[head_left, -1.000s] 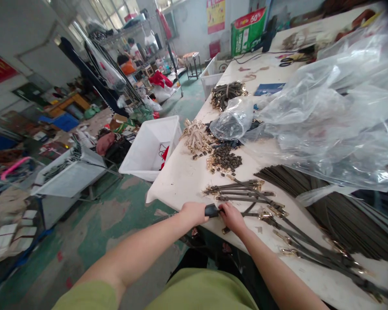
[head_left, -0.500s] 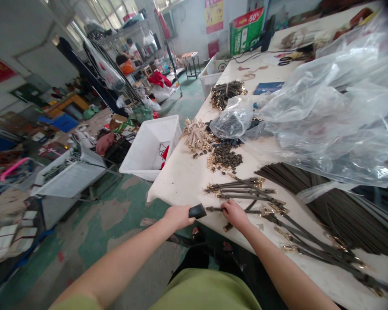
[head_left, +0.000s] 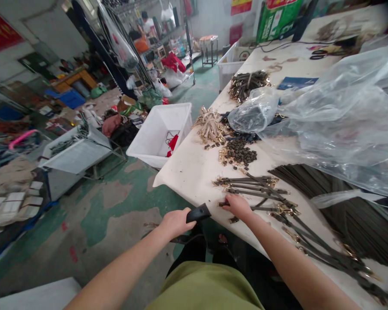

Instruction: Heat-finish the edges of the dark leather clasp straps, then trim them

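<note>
My left hand (head_left: 175, 222) is closed around a black handle-like piece (head_left: 199, 213), held just off the table's front edge. Its blunt end points right, and its other end is hidden in my palm. My right hand (head_left: 238, 206) pinches an olive strap (head_left: 261, 208) close to its metal-tipped left end, low over the tabletop. Behind that hand lies a row of similar straps (head_left: 250, 190) with gold-coloured buckles. More buckled straps (head_left: 320, 236) run off to the right. A small dark strap end (head_left: 233, 219) sits below my right hand at the edge.
Small dark loops (head_left: 245, 155) are heaped on the table beside a beige strap bundle (head_left: 211, 125). Clear plastic sheeting (head_left: 345, 116) covers much of the right side, next to long olive strips (head_left: 336, 215). A white bin (head_left: 145, 146) stands left of the table (head_left: 177, 174).
The view has swung, shifting the table contents rightward. My right hand now grips nearer the strap's left end. A wider gap separates that end from the black piece in my left hand.
</note>
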Available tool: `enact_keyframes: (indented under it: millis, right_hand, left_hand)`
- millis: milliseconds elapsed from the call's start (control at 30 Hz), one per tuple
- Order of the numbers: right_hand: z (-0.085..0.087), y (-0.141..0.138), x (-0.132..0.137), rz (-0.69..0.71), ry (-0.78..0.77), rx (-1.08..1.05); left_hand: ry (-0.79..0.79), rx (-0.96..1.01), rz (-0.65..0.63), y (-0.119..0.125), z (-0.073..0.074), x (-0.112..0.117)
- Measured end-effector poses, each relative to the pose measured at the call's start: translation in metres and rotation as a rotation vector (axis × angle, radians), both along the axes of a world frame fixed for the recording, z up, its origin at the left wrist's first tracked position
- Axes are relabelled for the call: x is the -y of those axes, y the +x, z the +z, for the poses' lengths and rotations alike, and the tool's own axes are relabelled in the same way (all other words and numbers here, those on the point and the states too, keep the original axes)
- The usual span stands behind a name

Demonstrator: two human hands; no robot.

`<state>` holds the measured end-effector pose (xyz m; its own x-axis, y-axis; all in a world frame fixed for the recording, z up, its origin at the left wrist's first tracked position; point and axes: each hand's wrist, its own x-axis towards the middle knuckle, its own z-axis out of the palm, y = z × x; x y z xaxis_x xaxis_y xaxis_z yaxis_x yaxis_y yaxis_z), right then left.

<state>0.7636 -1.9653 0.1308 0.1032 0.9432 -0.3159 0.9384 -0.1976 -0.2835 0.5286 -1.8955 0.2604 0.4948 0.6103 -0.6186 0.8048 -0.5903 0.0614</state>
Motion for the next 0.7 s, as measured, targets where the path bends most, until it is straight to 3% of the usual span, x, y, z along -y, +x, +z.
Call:
enact_keyframes:
  millis: [167,333,700]
  right_hand:
    - [-0.01,-0.007,0.017,-0.025,0.043,0.063]
    - [-0.017,-0.021,0.033,-0.113,0.072,-0.046]
    - [-0.01,-0.032,0.017,-0.254,0.018,-0.161]
  left_hand:
    - [-0.039,0.02,0.012,-0.012,0.003,0.008]
    - [-0.045,0.041,0.0,-0.022,-0.001,0.014]
    - [-0.084,0.023,-0.014,-0.027,-0.003,0.02]
